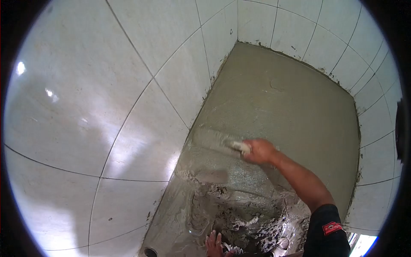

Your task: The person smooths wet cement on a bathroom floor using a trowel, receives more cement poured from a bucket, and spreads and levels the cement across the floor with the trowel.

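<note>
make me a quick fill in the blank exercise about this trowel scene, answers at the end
1. The right hand grips the trowel by its ____.
2. The hand at the picture's bottom edge is the person's ____ one.
3. The patch on the dark sleeve is coloured ____.

Missing words: handle; left; red.

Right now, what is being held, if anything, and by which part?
The right hand grips a flat trowel by its handle. The left hand is partly cut off; whether it holds anything cannot be told.
</note>
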A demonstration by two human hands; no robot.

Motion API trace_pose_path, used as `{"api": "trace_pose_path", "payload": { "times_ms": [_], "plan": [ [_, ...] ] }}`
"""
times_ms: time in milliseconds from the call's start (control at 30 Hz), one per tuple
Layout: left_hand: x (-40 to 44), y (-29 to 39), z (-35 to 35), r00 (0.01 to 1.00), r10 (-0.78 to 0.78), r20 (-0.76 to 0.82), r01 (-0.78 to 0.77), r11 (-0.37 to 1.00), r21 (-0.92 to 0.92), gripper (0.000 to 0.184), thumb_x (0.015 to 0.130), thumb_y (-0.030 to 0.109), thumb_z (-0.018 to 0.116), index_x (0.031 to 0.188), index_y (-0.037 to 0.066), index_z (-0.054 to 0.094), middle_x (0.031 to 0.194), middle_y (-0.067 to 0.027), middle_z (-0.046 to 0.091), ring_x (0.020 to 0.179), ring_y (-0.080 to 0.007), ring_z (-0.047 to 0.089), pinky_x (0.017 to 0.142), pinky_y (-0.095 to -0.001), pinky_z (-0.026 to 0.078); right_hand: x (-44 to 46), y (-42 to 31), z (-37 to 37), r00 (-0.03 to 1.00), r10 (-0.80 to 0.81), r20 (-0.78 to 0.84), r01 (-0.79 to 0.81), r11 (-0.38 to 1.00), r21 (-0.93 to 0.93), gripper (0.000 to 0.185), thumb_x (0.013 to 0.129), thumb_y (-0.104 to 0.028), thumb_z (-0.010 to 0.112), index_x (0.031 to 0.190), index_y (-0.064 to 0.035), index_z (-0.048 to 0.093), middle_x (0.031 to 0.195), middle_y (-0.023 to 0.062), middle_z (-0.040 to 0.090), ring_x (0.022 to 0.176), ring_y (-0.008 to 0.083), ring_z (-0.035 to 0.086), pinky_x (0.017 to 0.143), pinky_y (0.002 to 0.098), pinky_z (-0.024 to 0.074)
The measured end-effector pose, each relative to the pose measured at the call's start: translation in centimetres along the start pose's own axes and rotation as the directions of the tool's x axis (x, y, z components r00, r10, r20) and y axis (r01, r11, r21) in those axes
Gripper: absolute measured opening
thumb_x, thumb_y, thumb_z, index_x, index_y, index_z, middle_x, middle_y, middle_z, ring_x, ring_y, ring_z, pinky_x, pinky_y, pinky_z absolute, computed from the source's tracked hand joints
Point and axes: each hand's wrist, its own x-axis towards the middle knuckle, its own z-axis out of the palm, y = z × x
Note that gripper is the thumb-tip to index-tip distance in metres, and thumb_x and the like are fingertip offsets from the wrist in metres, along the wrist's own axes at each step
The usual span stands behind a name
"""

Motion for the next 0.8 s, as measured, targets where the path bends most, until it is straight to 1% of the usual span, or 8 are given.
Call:
{"api": "trace_pose_path", "payload": {
  "times_ms": [100,233,333,467,533,600,667,800],
  "plan": [
    [-0.1,-1.0,-1.1,1.000,-0.010,-0.005,0.010,1.000,0.021,0.079,0.095,0.056,0.046,0.151,0.003,0.030,0.157,-0.0230,0.022,0.139,-0.0443,0.029,0.110,-0.0585,0.024,3.8,3.2,-1.8,0.993,0.007,-0.120,0.017,0.980,0.198,0.040,0.078,-0.029,0.071,0.110,-0.0075,0.065,0.088,0.0157,0.069,0.081,0.0286,0.067,0.078,0.0420,0.0517],
    [-0.6,-1.7,-2.5,0.999,-0.034,-0.014,0.034,0.999,0.042,0.079,0.095,0.057,0.046,0.151,0.003,0.030,0.157,-0.0232,0.022,0.139,-0.0443,0.029,0.110,-0.0586,0.024,9.1,8.2,-4.2,0.939,0.204,-0.279,-0.123,0.952,0.282,0.041,0.078,-0.031,0.072,0.107,-0.0032,0.068,0.089,0.0117,0.071,0.079,0.0251,0.065,0.077,0.0411,0.0506],
    [-0.4,-1.5,-2.8,0.998,-0.047,-0.033,0.048,0.998,0.039,0.079,0.095,0.057,0.046,0.151,0.003,0.030,0.157,-0.0234,0.022,0.139,-0.0444,0.029,0.110,-0.0586,0.024,9.7,9.2,-7.0,0.906,0.349,-0.239,-0.237,0.887,0.397,0.041,0.078,-0.030,0.072,0.109,-0.0040,0.069,0.090,0.0095,0.072,0.080,0.0231,0.066,0.076,0.0385,0.0507],
    [0.2,-1.0,-2.8,0.997,-0.053,-0.057,0.054,0.998,0.025,0.080,0.095,0.057,0.046,0.151,0.004,0.029,0.157,-0.0237,0.022,0.140,-0.0445,0.029,0.110,-0.0587,0.024,9.9,10.5,-7.3,0.887,0.419,-0.195,-0.290,0.834,0.470,0.038,0.079,-0.029,0.071,0.110,-0.0058,0.070,0.092,0.0090,0.072,0.082,0.0207,0.066,0.076,0.0350,0.0506],
    [-0.2,-0.2,-2.6,0.996,-0.063,-0.055,0.064,0.998,0.007,0.080,0.095,0.057,0.046,0.151,0.004,0.029,0.157,-0.0238,0.022,0.140,-0.0446,0.029,0.110,-0.0587,0.024,8.1,8.2,-7.4,0.918,0.390,-0.076,-0.312,0.826,0.470,0.035,0.080,-0.028,0.072,0.108,-0.0067,0.071,0.090,0.0077,0.072,0.084,0.0181,0.066,0.077,0.0333,0.0509],
    [-0.2,0.6,-2.3,0.996,-0.064,-0.056,0.064,0.998,-0.015,0.080,0.094,0.057,0.046,0.151,0.004,0.029,0.157,-0.0239,0.022,0.140,-0.0446,0.029,0.110,-0.0587,0.024,9.7,10.7,-2.4,0.927,0.353,-0.125,-0.287,0.883,0.371,0.038,0.080,-0.028,0.074,0.111,-0.0066,0.070,0.092,0.0073,0.072,0.086,0.0188,0.067,0.077,0.0344,0.0522],
    [0.0,1.3,-2.0,0.997,-0.056,-0.053,0.054,0.998,-0.039,0.080,0.094,0.058,0.046,0.152,0.004,0.029,0.157,-0.0241,0.022,0.140,-0.0447,0.029,0.110,-0.0587,0.023,3.2,1.6,-4.8,0.964,0.264,0.030,-0.259,0.906,0.335,0.042,0.080,-0.029,0.074,0.116,-0.0083,0.068,0.098,0.0078,0.072,0.088,0.0205,0.068,0.079,0.0365,0.0532],
    [1.1,2.2,-1.8,0.999,-0.013,-0.050,0.009,0.997,-0.079,0.081,0.094,0.058,0.046,0.152,0.004,0.029,0.157,-0.0243,0.022,0.140,-0.0447,0.028,0.110,-0.0588,0.023,-0.6,0.0,2.2,0.960,-0.140,0.242,0.056,0.944,0.325,0.045,0.082,-0.032,0.071,0.121,-0.0107,0.063,0.097,0.0109,0.071,0.089,0.0230,0.068,0.080,0.0397,0.0533]
  ]
}}
